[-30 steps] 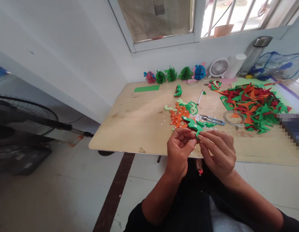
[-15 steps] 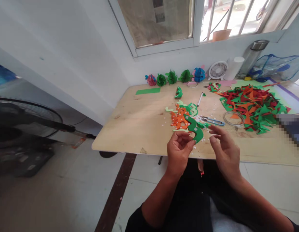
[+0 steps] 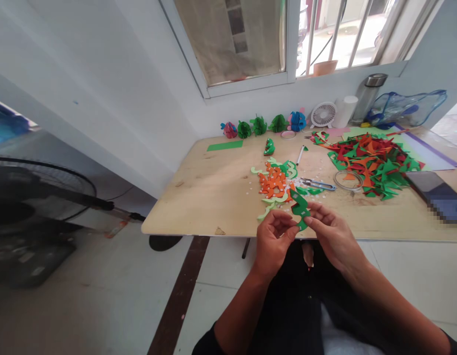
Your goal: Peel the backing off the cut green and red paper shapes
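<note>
A wavy green paper cutout [image 3: 299, 206] with small white squares on it is held up over the table's front edge. My left hand [image 3: 274, 241] pinches its lower end between thumb and fingers. My right hand [image 3: 333, 234] grips the right side of the same cutout, thumb on its face. Just beyond lie orange paper cutouts [image 3: 274, 181] dotted with white squares. Pale green wavy strips [image 3: 274, 203] lie beside them. A pair of blue-handled thread snips [image 3: 319, 184] rests to the right, among scattered white bits.
A large heap of red, orange and green paper scraps [image 3: 376, 160] covers the right side. Beside it lie a clear tape roll [image 3: 348, 181] and a phone [image 3: 437, 192]. Folded paper figures [image 3: 259, 125], a small white fan [image 3: 323, 115] and a bottle [image 3: 369, 98] line the wall.
My right hand has moved left and closed on the green cutout, which it was apart from before. The cutout has come slightly lower, and the view has shifted a little.
</note>
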A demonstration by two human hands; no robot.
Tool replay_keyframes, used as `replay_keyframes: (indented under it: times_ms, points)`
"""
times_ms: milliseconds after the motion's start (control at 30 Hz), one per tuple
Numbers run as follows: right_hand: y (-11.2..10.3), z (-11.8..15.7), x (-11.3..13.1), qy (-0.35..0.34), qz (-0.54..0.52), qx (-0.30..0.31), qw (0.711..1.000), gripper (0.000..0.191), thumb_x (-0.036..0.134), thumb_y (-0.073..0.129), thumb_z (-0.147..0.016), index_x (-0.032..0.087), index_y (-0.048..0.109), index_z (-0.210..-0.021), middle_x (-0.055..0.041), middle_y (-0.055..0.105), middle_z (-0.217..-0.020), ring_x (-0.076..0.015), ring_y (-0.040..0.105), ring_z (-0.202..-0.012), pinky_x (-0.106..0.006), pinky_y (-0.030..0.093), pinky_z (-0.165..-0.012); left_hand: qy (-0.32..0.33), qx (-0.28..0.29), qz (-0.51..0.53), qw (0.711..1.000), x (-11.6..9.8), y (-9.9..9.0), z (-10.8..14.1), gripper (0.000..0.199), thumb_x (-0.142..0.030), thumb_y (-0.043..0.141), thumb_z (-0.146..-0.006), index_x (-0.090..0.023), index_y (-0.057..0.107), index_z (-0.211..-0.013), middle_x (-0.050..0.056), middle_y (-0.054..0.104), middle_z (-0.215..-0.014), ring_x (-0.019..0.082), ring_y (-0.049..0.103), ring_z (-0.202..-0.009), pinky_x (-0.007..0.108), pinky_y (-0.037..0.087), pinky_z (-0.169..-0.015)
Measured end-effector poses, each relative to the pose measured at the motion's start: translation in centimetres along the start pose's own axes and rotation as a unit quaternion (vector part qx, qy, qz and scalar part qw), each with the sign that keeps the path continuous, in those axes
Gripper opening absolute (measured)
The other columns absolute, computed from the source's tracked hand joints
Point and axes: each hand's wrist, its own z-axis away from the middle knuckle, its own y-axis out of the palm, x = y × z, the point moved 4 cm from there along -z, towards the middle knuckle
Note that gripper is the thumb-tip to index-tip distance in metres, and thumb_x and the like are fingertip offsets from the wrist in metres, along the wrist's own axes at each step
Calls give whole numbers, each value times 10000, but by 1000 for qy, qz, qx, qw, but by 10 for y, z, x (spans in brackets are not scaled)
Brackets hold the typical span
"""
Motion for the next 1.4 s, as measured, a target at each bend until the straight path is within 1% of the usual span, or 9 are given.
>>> replay_keyframes:
  times_ms: [200, 300, 433, 633, 733, 833, 1033, 1233, 1400]
  points:
    - [2, 15, 4, -26, 70, -30, 997, 328, 335, 720, -740, 204, 645, -1031, -14, 673, -744, -162, 634, -656, -276, 507, -613, -70, 41, 69, 994, 4, 0, 4, 375, -265, 778, -639, -168, 666, -985, 40, 687, -823, 150, 632, -778, 263, 496, -707]
    - [1, 22, 3, -25, 140, -22, 990, 353, 380, 691, -756, 193, 640, -1052, -33, 678, -762, -190, 644, -692, -311, 509, -653, -61, 13, 71, 996, 3, 2, 0, 282, -294, 771, -638, -152, 706, -873, 53, 704, -836, 139, 619, -722, 242, 476, -644]
    - [-4, 27, -1, -32, 210, -16, 977, 357, 411, 682, -754, 197, 651, -1038, -43, 697, -784, -207, 647, -773, -313, 494, -726, -53, -23, 61, 996, 8, 7, 1, 190, -309, 751, -648, -136, 694, -704, 30, 678, -686, 117, 582, -606, 230, 448, -580]
    - [1, 36, -3, -9, 222, 9, 975, 280, 456, 661, -752, 193, 692, -842, -35, 670, -626, -203, 638, -627, -274, 479, -538, -71, -49, 109, 990, 17, 8, 6, 206, -301, 774, -611, -138, 657, -660, 0, 629, -620, 96, 551, -571, 213, 430, -569]
    - [4, 40, 0, -19, 234, 3, 972, 242, 447, 677, -732, 212, 689, -783, -23, 657, -580, -198, 631, -591, -255, 455, -480, -134, -14, 186, 973, 20, 8, 7, 204, -272, 779, -605, -131, 635, -640, -5, 599, -611, 92, 542, -575, 205, 419, -561]
    - [4, 42, 1, -38, 248, -7, 968, 219, 434, 679, -728, 217, 687, -756, -23, 665, -597, -201, 638, -624, -256, 468, -508, -191, 35, 235, 952, 22, 10, 8, 197, -255, 775, -619, -123, 640, -675, 6, 601, -639, 93, 550, -594, 209, 423, -581]
    - [1, 40, -4, -69, 290, 3, 955, 202, 404, 625, -775, 210, 681, -784, -26, 684, -711, -199, 635, -706, -281, 487, -632, -151, -24, 219, 964, 21, 7, 8, 207, -236, 796, -591, -128, 643, -677, -14, 597, -671, 78, 547, -606, 203, 411, -590]
    - [-1, 34, -5, -122, 376, -3, 919, 188, 368, 565, -820, 208, 644, -761, -29, 670, -751, -202, 623, -739, -304, 469, -702, -150, -50, 224, 962, 28, 12, -2, 225, -239, 787, -558, -132, 600, -623, -21, 577, -617, 81, 534, -569, 217, 398, -576]
    - [7, 24, -4, -118, 361, 5, 925, 210, 398, 561, -825, 203, 628, -785, -8, 649, -712, -183, 607, -688, -278, 468, -650, -124, -83, 207, 967, 25, 10, -15, 245, -272, 779, -561, -139, 598, -658, -14, 592, -615, 95, 556, -560, 231, 392, -584]
